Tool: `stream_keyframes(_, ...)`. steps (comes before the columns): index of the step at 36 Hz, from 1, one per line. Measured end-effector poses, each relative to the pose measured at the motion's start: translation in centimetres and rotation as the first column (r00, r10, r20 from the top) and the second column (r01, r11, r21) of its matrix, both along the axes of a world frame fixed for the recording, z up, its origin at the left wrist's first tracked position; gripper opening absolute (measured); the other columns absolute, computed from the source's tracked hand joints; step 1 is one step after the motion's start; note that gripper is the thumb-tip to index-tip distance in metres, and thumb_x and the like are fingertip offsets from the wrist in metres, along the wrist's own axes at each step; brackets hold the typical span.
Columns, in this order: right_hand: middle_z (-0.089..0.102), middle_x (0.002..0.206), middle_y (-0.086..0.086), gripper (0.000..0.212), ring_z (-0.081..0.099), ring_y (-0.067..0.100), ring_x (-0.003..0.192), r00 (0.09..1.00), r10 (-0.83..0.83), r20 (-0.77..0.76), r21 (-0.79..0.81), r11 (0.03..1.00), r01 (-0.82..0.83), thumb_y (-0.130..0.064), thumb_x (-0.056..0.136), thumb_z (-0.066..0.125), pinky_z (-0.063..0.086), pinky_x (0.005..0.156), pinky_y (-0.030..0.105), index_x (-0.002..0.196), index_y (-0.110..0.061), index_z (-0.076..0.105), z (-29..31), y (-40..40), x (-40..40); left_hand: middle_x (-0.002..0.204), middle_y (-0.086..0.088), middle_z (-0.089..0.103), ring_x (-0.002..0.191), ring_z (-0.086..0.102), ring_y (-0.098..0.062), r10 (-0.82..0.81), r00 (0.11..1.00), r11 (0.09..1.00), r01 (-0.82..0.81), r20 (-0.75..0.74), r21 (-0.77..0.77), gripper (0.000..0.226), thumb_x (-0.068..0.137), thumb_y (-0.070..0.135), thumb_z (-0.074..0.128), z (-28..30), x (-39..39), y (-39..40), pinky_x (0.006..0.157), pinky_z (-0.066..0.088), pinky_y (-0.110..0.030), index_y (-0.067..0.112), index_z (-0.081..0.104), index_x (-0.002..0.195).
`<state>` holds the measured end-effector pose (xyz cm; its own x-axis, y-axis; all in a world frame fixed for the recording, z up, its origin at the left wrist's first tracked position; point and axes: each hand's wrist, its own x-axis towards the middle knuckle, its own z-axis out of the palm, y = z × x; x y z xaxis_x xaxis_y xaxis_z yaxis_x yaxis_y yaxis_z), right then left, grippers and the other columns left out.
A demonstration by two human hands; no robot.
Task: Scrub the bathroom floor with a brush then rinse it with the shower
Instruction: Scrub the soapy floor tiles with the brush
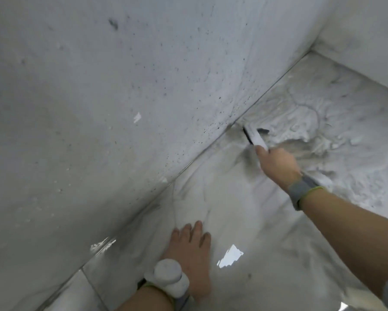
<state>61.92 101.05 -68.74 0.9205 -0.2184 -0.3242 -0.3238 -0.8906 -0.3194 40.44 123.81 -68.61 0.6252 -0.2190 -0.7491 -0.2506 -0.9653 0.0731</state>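
The brush (257,136), white with a dark edge of bristles, lies low against the floor (244,198) right at the seam where the floor meets the wall (98,97). Its head points toward that seam, and its near end disappears into the right hand (276,163). That hand grasps the brush with its fingers curled round the handle, knuckles up, thumb side toward the wall. The right arm reaches forward and to the left from the lower right corner, nearly straight, with a grey wristband (303,190) edged in yellow-green at the wrist.

Just beyond the brush and to its right, the floor is covered in white foam (323,122) with swirled streaks; a smeared, greyish patch sits beside the right hand.

The left hand (193,250) is released and flat, palm down on the wet floor close to the wall, fingers straight and slightly spread, pointing forward. It bears weight on the floor and holds nothing. A white rounded device (168,277) is strapped at the left wrist.

The wall is pale and speckled with dark spots, densest near the seam above the brush. The floor near the left hand is glossy, with a bright reflection (230,255).
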Motion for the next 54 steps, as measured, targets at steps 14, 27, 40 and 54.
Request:
stream_keyframes(14, 0.064, 0.12, 0.025, 0.072, 0.06, 0.038, 0.104, 0.935, -0.323, -0.148, 0.006, 0.945, 0.327, -0.058, 0.103, 0.029, 0.044, 0.083, 0.038, 0.123, 0.004, 0.06, -0.3, -9.4, -2.0, 0.169, -0.014, -0.019, 0.157, -0.006, -0.036, -0.082, 0.996, 0.995, 0.084, -0.035, 0.06, 0.077, 0.102, 0.037, 0.043, 0.2, 0.4, -0.1, 0.125, 0.002, -0.052, 0.019, -0.001, 0.163)
stream_keyframes(27, 0.068, 0.106, 0.02, 0.06, 0.065, 0.037, 0.098, 0.974, -0.175, -0.142, 0.084, 0.979, 0.188, -0.056, 0.105, 0.03, 0.047, 0.078, 0.04, 0.094, -0.006, 0.062, -1.1, -10.2, -7.8, 0.161, -0.017, 0.03, 0.146, 0.024, -0.034, -0.019, 0.985, 0.993, 0.0, 0.17, 0.114, 0.073, 0.077, 0.036, 0.039, 1.9, 1.0, -4.3, 0.12, 0.016, -0.059, 0.015, 0.043, 0.147)
stream_keyframes(40, 0.07, 0.108, 0.015, 0.063, 0.066, 0.035, 0.103, 0.989, -0.034, -0.142, 0.144, 0.988, 0.054, -0.068, 0.098, 0.034, 0.053, 0.085, 0.042, 0.103, -0.013, 0.066, -2.6, -8.1, -12.9, 0.168, -0.017, -0.019, 0.157, -0.007, -0.036, 0.12, 0.991, 0.983, -0.11, -0.058, 0.145, 0.091, 0.094, 0.042, 0.049, 1.0, 2.6, -14.5, 0.126, 0.004, -0.053, 0.022, -0.008, 0.162)
stream_keyframes(54, 0.069, 0.115, 0.013, 0.061, 0.066, 0.033, 0.105, 0.971, 0.121, -0.208, 0.124, 0.988, -0.097, -0.064, 0.1, 0.034, 0.049, 0.082, 0.038, 0.112, -0.014, 0.067, -0.7, -10.3, -15.9, 0.167, -0.016, -0.021, 0.157, -0.005, -0.033, 0.181, 0.962, 0.976, -0.149, -0.206, 0.159, 0.096, 0.087, 0.027, 0.056, 2.7, 4.4, -15.1, 0.127, 0.007, -0.049, 0.023, -0.004, 0.162)
